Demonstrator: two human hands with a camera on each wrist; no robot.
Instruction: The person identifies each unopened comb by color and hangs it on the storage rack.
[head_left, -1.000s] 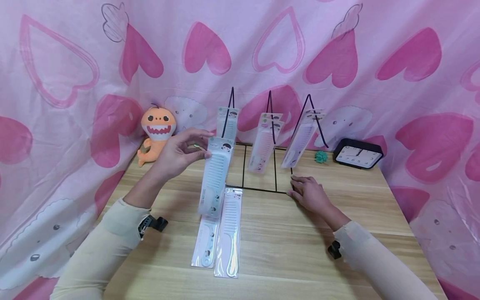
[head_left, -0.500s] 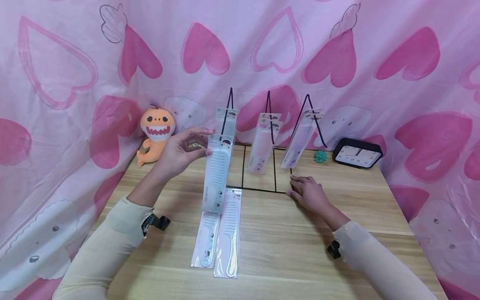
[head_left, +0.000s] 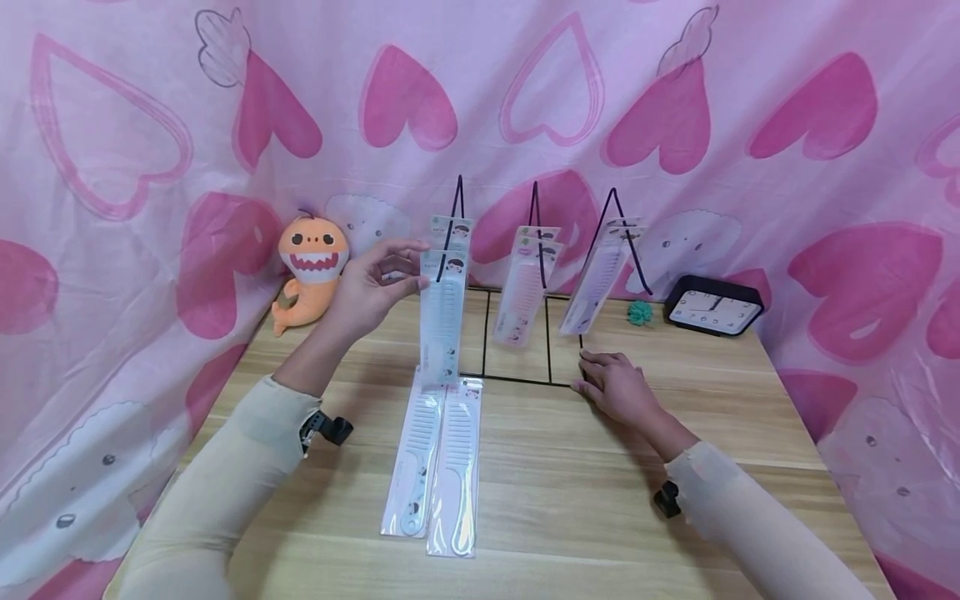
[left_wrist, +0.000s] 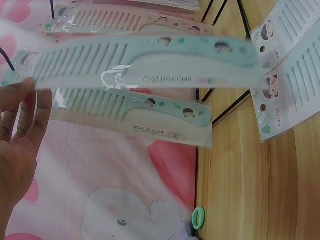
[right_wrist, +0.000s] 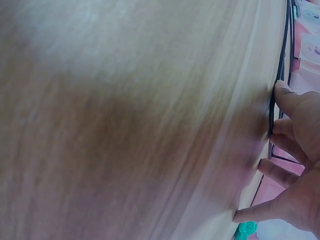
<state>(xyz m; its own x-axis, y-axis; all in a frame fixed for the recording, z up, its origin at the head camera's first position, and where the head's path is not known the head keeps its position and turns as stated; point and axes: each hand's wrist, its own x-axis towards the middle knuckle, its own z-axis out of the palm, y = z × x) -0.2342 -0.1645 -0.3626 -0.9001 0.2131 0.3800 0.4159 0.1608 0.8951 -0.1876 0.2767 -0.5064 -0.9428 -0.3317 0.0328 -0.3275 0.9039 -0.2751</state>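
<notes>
My left hand (head_left: pixel 382 285) pinches the top edge of a packaged light-blue comb (head_left: pixel 442 321), which hangs upright below the fingers. Its header overlaps the front end of the left hook of a black wire rack (head_left: pixel 517 380). Behind it, another packaged blue comb (left_wrist: pixel 150 110) hangs on that same hook. The middle hook carries packaged pink combs (head_left: pixel 521 296), and the right one purple combs (head_left: pixel 597 283). At the rack's front right base corner, my right hand (head_left: pixel 621 390) rests low on the table, its spread fingers (right_wrist: pixel 287 140) touching the black wire.
Two more packaged combs, a left one (head_left: pixel 411 475) and a right one (head_left: pixel 459 475), lie side by side on the wooden table (head_left: pixel 585 517). An orange shark plush (head_left: pixel 311 267) sits at the back left. Back right are a teal scrunchie-like item (head_left: pixel 640 313) and a black clock (head_left: pixel 714 307).
My left hand has moved up and slightly right with the comb, bringing its header over the left hook's end and uncovering the comb lying below. The right hand has stayed in place.
</notes>
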